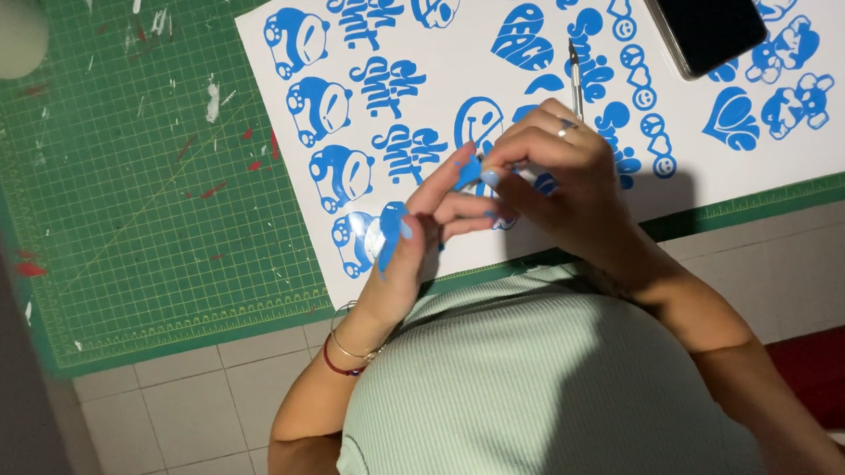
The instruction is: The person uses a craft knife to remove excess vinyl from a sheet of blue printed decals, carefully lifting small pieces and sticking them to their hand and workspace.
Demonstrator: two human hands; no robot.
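Peeling blue vinyl scrap [468, 172], thin, curled, btwn both hands, white sticker sheet [555, 192]

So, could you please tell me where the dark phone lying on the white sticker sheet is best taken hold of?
Grip the phone across its two long edges near the lower corner. It lies flat and slanted on the sticker sheet, so come from above, probably with the right hand, which is nearer but holds a craft knife.

The left part of the green mat [150, 184] lies open, with only paint flecks on it. On the right, the sticker sheet [489, 32] is crowded: a dark phone [705, 11] lies at its far right, and both hands block its near middle.
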